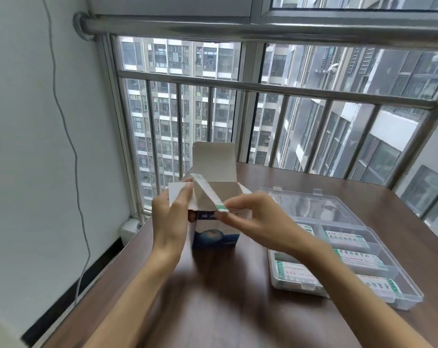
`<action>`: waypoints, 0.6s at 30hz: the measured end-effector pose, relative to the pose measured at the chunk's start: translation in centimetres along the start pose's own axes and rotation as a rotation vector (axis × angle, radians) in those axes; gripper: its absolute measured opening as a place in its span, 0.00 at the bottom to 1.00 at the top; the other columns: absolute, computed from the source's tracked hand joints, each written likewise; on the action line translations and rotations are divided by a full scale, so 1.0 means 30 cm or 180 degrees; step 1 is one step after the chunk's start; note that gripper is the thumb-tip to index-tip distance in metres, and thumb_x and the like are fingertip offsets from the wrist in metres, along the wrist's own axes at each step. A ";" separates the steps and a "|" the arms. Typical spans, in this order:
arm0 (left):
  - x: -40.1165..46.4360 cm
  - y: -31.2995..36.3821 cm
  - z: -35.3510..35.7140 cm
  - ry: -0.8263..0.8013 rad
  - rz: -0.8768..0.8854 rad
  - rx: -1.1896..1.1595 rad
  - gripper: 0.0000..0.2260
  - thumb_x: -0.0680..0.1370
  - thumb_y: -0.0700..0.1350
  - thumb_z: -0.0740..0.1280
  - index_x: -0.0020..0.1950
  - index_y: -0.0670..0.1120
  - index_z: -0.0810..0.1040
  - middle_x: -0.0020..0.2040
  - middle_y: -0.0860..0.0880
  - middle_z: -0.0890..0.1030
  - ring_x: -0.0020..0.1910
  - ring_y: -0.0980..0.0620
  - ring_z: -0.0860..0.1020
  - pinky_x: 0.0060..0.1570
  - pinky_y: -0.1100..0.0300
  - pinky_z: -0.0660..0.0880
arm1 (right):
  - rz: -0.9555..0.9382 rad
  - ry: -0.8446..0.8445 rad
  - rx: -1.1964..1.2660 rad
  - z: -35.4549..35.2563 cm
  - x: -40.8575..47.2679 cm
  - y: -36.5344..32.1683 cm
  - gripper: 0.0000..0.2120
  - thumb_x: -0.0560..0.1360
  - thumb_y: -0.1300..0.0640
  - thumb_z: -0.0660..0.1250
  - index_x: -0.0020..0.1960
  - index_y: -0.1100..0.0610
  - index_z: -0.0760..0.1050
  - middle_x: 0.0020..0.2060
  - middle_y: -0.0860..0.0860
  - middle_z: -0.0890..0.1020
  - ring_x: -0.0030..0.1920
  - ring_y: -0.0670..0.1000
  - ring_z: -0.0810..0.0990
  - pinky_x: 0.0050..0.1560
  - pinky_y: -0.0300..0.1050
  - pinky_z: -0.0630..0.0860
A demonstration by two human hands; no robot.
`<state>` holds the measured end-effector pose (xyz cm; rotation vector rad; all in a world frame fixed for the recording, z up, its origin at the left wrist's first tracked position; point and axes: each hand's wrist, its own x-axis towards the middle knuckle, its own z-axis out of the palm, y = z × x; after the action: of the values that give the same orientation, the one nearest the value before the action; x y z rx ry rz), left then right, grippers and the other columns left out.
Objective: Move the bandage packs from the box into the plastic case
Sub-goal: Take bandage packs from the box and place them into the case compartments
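A white and blue cardboard box (214, 237) stands upright on the wooden table (225, 297) with its top flaps open. My left hand (170, 217) grips the box's left side near the top. My right hand (253, 217) pinches one end of a thin white bandage pack (208, 192) with green print, held slanted above the box opening. To the right lies the clear plastic case (403, 297), lid open; several bandage packs (358, 257) lie in its compartments.
The table stands against a barred window (263, 109) with a metal rail. A white wall with a hanging cable (69, 136) is on the left. The case's open lid (313, 204) lies flat behind the case.
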<state>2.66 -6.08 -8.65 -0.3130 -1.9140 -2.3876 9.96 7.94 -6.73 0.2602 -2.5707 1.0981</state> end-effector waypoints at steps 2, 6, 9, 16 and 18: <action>0.008 0.004 -0.007 -0.0076 -0.0117 0.0032 0.08 0.80 0.45 0.63 0.44 0.50 0.81 0.30 0.56 0.78 0.29 0.60 0.74 0.28 0.66 0.69 | 0.0124 -0.0342 0.0236 -0.027 0.029 -0.014 0.08 0.75 0.55 0.68 0.44 0.58 0.84 0.35 0.54 0.83 0.37 0.42 0.75 0.41 0.41 0.72; 0.041 -0.022 -0.026 0.0051 -0.0147 0.0695 0.19 0.80 0.59 0.57 0.68 0.52 0.68 0.61 0.50 0.75 0.58 0.51 0.73 0.56 0.54 0.72 | 0.0330 -0.0767 0.0012 -0.058 0.092 -0.029 0.09 0.75 0.55 0.69 0.47 0.61 0.84 0.38 0.59 0.83 0.37 0.44 0.74 0.41 0.39 0.69; 0.039 0.022 -0.053 0.0219 0.0898 0.1335 0.27 0.77 0.64 0.55 0.73 0.54 0.63 0.67 0.52 0.66 0.67 0.57 0.61 0.65 0.59 0.58 | 0.0394 -0.0997 -0.0052 -0.060 0.122 -0.034 0.12 0.74 0.51 0.69 0.49 0.59 0.83 0.41 0.62 0.83 0.38 0.48 0.74 0.42 0.45 0.69; 0.164 0.157 -0.091 -0.2448 0.1376 0.3300 0.24 0.67 0.74 0.61 0.58 0.64 0.77 0.54 0.63 0.74 0.58 0.63 0.68 0.62 0.54 0.66 | 0.0332 -0.0995 -0.0035 -0.083 0.125 -0.049 0.12 0.72 0.51 0.71 0.49 0.58 0.83 0.44 0.63 0.83 0.45 0.63 0.79 0.49 0.61 0.74; 0.185 0.184 -0.094 -0.2776 0.1152 0.2768 0.16 0.69 0.65 0.67 0.50 0.58 0.83 0.46 0.62 0.80 0.51 0.64 0.75 0.55 0.57 0.70 | 0.0405 -0.0939 0.0132 -0.096 0.119 -0.049 0.12 0.72 0.54 0.72 0.52 0.60 0.83 0.47 0.63 0.83 0.51 0.66 0.78 0.51 0.60 0.75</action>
<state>-2.12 -9.65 -2.83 -1.5909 -2.6333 -1.0490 7.75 8.89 -2.56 0.2916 -2.8600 1.2413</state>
